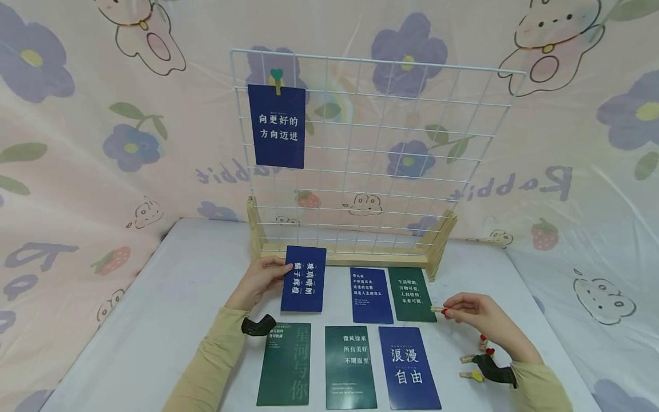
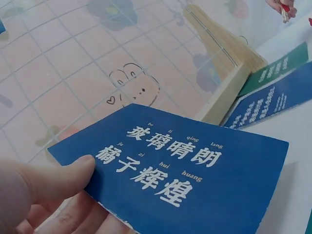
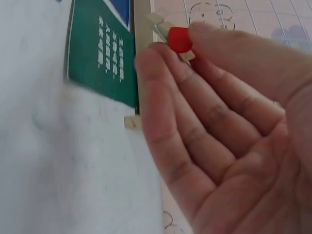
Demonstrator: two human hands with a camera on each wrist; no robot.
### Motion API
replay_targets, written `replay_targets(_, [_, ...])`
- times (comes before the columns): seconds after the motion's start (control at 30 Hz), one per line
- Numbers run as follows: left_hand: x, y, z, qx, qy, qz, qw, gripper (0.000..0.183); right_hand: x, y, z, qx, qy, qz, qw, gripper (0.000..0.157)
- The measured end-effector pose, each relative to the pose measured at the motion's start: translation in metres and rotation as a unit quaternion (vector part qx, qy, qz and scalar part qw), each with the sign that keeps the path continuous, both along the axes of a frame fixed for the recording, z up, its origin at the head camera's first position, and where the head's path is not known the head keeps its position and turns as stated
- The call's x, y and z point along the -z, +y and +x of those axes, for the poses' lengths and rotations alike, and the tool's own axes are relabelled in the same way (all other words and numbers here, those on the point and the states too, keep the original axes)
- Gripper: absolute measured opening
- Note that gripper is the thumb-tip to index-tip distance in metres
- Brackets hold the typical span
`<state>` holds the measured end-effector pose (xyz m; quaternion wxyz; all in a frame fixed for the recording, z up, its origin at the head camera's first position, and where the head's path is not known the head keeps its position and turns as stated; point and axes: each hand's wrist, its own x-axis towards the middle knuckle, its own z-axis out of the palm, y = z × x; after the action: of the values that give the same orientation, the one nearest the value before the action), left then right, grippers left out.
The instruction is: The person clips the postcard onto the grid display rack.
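My left hand (image 1: 264, 280) pinches a dark blue card (image 1: 302, 286) by its edge, thumb on the printed face. The card's white characters run sideways in the head view; the left wrist view shows the card (image 2: 195, 161) large and tilted. Between thumb and fingertips, my right hand (image 1: 476, 315) pinches a small wooden clothespin (image 1: 439, 309) with a red ornament, seen close up in the right wrist view. Behind both hands a white wire grid rack (image 1: 360, 154) stands in a wooden base (image 1: 350, 257). A blue card (image 1: 278, 146) hangs at its upper left from a clothespin (image 1: 277, 83) with a green heart.
Several blue and green cards lie on the white table (image 1: 154, 320), among them a green card (image 1: 412, 293) near the right hand and a blue card (image 1: 409, 372) in front. More small clothespins (image 1: 471, 375) lie beneath the right wrist. A patterned curtain (image 1: 566, 143) surrounds the table.
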<state>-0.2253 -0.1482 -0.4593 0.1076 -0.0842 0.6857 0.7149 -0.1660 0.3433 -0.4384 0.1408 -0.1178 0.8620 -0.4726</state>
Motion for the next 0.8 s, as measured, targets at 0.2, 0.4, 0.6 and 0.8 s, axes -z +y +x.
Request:
replay_targets(0.2, [-0.008,-0.001,0.0,0.0,0.007,0.006,1.0,0.015,-0.004,-0.008,-0.007,0.003,0.011,-0.006,1.0,0.034])
replay_targets(0.4, [-0.017,0.0,0.0,0.018,0.017,0.011,0.9996,0.024,-0.011,-0.019,-0.013,-0.007,0.03,-0.002,1.0,0.032])
replay_targets(0.6, [-0.027,0.004,0.002,0.024,0.041,0.01,0.9988,0.026,-0.016,-0.03,-0.019,-0.041,0.035,-0.002,0.999,0.032])
replay_targets(0.8, [-0.038,0.007,0.005,0.038,0.078,0.008,0.9962,0.028,-0.023,-0.041,-0.025,-0.059,0.036,-0.006,0.998,0.03])
